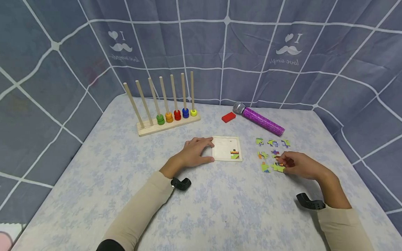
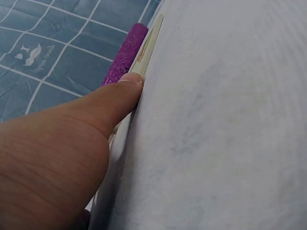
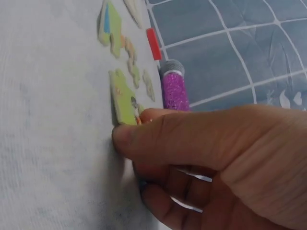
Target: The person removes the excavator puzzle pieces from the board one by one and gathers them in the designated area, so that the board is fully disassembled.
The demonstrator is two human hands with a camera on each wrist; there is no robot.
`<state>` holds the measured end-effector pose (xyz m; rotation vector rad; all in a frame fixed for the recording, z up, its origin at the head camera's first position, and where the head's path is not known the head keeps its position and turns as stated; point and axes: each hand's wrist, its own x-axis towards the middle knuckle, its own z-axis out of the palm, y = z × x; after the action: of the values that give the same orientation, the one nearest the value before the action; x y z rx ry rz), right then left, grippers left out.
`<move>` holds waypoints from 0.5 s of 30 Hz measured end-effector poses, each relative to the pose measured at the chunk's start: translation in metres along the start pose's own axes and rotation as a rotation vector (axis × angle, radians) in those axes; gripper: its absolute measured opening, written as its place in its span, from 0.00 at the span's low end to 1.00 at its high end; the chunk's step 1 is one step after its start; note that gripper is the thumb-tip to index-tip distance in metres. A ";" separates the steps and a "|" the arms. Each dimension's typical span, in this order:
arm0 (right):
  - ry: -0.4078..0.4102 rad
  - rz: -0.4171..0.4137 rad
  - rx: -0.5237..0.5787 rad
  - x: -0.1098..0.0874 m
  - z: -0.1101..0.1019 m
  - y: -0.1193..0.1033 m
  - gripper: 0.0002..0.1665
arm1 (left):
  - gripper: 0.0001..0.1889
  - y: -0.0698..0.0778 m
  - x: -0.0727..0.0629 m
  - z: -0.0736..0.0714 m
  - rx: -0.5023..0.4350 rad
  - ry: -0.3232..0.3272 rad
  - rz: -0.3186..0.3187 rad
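My left hand rests at the left side of a shallow wooden puzzle tray, thumb at the near corner and fingers at the far one. In the left wrist view the straight thumb touches the tray edge. One green and red piece sits in the tray's near right corner. My right hand pinches a green puzzle piece between thumb and fingers, low at the table. The right wrist view shows that piece's near end at the thumb tip; curled fingers hide part of it.
Several loose puzzle pieces lie in rows between the tray and my right hand. Behind them are a purple glittery microphone and a red block. A wooden peg stand with coloured rings stands at the back left, before a grey-blue curtain.
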<state>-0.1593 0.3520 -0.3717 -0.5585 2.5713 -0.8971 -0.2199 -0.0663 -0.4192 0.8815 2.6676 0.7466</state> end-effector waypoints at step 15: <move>0.044 -0.014 0.008 0.000 0.000 0.012 0.13 | 0.28 0.002 -0.002 -0.002 -0.007 0.001 0.008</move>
<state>-0.1617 0.3607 -0.3796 -0.5612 2.6044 -0.9343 -0.2184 -0.0665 -0.4166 0.8903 2.6618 0.7583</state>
